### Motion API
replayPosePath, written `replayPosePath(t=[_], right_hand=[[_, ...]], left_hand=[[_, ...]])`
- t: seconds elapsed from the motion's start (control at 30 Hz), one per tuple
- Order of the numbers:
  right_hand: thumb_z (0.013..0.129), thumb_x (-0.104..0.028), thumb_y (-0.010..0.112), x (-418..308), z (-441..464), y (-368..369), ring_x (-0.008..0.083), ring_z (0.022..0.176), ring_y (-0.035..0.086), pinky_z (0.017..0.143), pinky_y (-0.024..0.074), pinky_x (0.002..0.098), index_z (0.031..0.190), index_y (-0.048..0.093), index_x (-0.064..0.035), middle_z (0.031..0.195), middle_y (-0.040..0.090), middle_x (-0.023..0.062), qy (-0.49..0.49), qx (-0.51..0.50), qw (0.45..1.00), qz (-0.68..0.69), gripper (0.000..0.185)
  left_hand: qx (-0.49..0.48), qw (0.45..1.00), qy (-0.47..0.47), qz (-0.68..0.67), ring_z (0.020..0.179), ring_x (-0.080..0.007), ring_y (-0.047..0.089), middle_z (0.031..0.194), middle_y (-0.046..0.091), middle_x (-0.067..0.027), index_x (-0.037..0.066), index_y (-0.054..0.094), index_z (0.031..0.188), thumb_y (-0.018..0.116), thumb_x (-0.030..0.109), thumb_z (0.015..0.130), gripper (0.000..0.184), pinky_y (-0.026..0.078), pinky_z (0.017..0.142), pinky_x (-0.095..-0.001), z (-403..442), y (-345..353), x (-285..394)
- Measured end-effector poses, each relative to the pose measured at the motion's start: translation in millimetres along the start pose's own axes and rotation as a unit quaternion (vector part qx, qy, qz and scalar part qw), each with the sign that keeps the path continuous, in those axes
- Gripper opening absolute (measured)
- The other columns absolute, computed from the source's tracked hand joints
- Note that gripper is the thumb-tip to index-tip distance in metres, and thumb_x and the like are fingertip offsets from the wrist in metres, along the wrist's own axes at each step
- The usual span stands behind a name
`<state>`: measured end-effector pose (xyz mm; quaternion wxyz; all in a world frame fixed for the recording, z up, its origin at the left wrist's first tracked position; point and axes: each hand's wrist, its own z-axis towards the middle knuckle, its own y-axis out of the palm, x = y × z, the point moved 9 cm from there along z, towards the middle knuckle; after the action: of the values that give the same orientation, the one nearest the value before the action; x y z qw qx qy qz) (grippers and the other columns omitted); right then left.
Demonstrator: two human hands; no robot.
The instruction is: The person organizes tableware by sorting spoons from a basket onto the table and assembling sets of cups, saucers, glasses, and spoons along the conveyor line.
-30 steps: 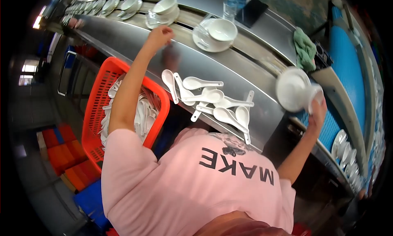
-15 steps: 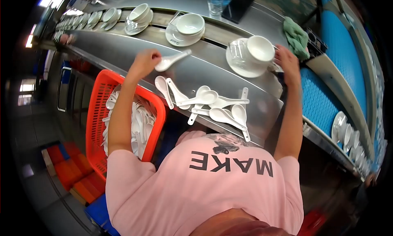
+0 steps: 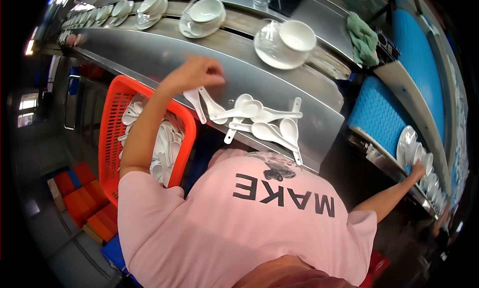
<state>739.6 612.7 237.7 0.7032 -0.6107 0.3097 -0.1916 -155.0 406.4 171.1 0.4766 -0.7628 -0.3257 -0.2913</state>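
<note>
My left hand (image 3: 202, 72) is over the steel counter (image 3: 149, 46), its fingers curled and slightly blurred, with no spoon visible in them. Just below it lies a loose pile of white soup spoons (image 3: 264, 131), some crossing each other. At the right, my right hand (image 3: 418, 171) reaches to the white bowls (image 3: 415, 152) standing on edge in a row on the blue belt. Its fingertips are on one bowl there, partly hidden among the dishes. Beyond the spoons is a saucer (image 3: 285, 63) carrying a white bowl (image 3: 298, 36) and a wrapped clear glass (image 3: 268, 36).
An orange basket (image 3: 187, 138) full of white spoons (image 3: 164, 143) stands against the counter at my left. More saucer-and-bowl sets (image 3: 202, 18) line the rail toward the far left. A green cloth (image 3: 362, 38) lies beside the blue conveyor belt (image 3: 379, 106).
My right hand has left the nearest saucer set and swung down right to the dishes on the belt. The spoon in my left hand is out of sight. The saucer sets appear farther left.
</note>
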Motion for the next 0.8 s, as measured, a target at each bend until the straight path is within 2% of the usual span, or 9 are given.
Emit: replayPosePath(t=[0.07, 0.17, 0.27, 0.4, 0.53, 0.57, 0.67, 0.7, 0.8], right_hand=[[0.072, -0.028, 0.066, 28.2, 7.4, 49.5, 0.0331, 0.096, 0.054, 0.076, 0.0476, 0.0459, 0.117, 0.047, 0.0020, 0.110, 0.053, 0.0179, 0.055, -0.197, 0.920, 0.335, 0.058], [0.069, -0.021, 0.068, -8.2, -32.7, 43.2, 0.0291, 0.098, 0.052, 0.074, 0.0486, 0.0432, 0.123, 0.043, -0.0042, 0.115, 0.048, 0.0130, 0.056, -0.234, 0.922, 0.304, 0.062], [0.071, -0.013, 0.064, -49.1, -75.6, 41.9, 0.0256, 0.094, 0.055, 0.076, 0.0484, 0.0368, 0.122, 0.043, -0.0063, 0.111, 0.053, 0.0108, -0.004, -0.264, 0.907, 0.327, 0.056], [0.072, -0.009, 0.062, -95.4, -111.1, 69.1, 0.0229, 0.094, 0.056, 0.078, 0.0480, 0.0336, 0.120, 0.044, -0.0035, 0.108, 0.054, 0.0107, -0.114, -0.267, 0.868, 0.403, 0.051], [0.068, -0.009, 0.066, -177.4, -191.5, 97.6, 0.0194, 0.091, 0.056, 0.081, 0.0460, 0.0318, 0.114, 0.049, 0.0004, 0.104, 0.057, 0.0089, -0.081, -0.343, 0.797, 0.490, 0.050], [0.067, -0.008, 0.066, -201.2, -207.9, 106.6, 0.0187, 0.091, 0.057, 0.080, 0.0460, 0.0310, 0.113, 0.050, 0.0005, 0.103, 0.057, 0.0087, -0.089, -0.363, 0.788, 0.488, 0.049], [0.066, -0.007, 0.065, -287.8, -280.5, 103.7, 0.0166, 0.087, 0.058, 0.078, 0.0463, 0.0289, 0.109, 0.053, 0.0011, 0.099, 0.059, 0.0084, -0.155, -0.403, 0.778, 0.457, 0.045], [0.065, -0.006, 0.064, -305.7, -296.1, 113.3, 0.0165, 0.085, 0.058, 0.077, 0.0466, 0.0286, 0.109, 0.054, 0.0014, 0.097, 0.060, 0.0083, -0.148, -0.417, 0.775, 0.451, 0.045], [0.063, -0.003, 0.061, -352.3, -331.4, 151.4, 0.0170, 0.082, 0.059, 0.073, 0.0475, 0.0287, 0.107, 0.055, 0.0021, 0.095, 0.060, 0.0087, -0.143, -0.476, 0.736, 0.459, 0.045]], left_hand=[[-0.025, 1.000, -0.003, 0.012, 0.068, -0.0260, 0.058, 0.077, 0.062, -0.0135, 0.001, 0.062, 0.087, 0.065, 0.020, 0.071, 0.025, 0.045, 0.063, -0.0332, -0.1, 33.7, 29.5], [-0.010, 1.000, 0.015, 0.013, 0.066, -0.0266, 0.056, 0.074, 0.059, -0.0133, 0.001, 0.061, 0.085, 0.065, 0.019, 0.069, 0.024, 0.044, 0.062, -0.0343, 8.1, 59.5, 44.2], [-0.029, 1.000, 0.009, -0.007, 0.067, -0.0269, 0.056, 0.075, 0.060, -0.0135, 0.001, 0.060, 0.086, 0.062, 0.013, 0.069, 0.022, 0.045, 0.063, -0.0338, 13.3, 62.8, 43.0], [0.008, 0.998, 0.001, -0.057, 0.068, -0.0244, 0.057, 0.076, 0.060, -0.0137, 0.001, 0.059, 0.090, 0.058, 0.007, 0.069, 0.022, 0.045, 0.063, -0.0328, 8.9, 50.9, 29.2], [0.089, 0.990, -0.074, -0.077, 0.070, -0.0211, 0.058, 0.076, 0.059, -0.0128, 0.001, 0.055, 0.099, 0.053, 0.003, 0.070, 0.029, 0.045, 0.065, -0.0317, 5.2, 17.3, 6.3], [0.111, 0.986, -0.044, -0.120, 0.064, -0.0175, 0.058, 0.077, 0.059, -0.0106, 0.000, 0.052, 0.104, 0.050, 0.002, 0.071, 0.033, 0.046, 0.058, -0.0278, 7.0, 8.3, -5.0], [0.210, 0.922, -0.172, -0.276, 0.054, -0.0127, 0.056, 0.075, 0.059, -0.0081, -0.001, 0.052, 0.102, 0.053, 0.008, 0.076, 0.028, 0.043, 0.049, -0.0232, 3.6, -26.5, -43.2], [0.251, 0.902, -0.172, -0.305, 0.047, -0.0101, 0.053, 0.071, 0.058, -0.0058, 0.001, 0.053, 0.093, 0.058, 0.014, 0.077, 0.021, 0.038, 0.042, -0.0197, 3.1, -38.5, -58.3], [0.294, 0.864, -0.206, -0.354, 0.048, -0.0105, 0.054, 0.067, 0.057, -0.0048, 0.004, 0.051, 0.084, 0.062, 0.017, 0.077, 0.018, 0.036, 0.041, -0.0199, 3.3, -51.6, -100.9]])
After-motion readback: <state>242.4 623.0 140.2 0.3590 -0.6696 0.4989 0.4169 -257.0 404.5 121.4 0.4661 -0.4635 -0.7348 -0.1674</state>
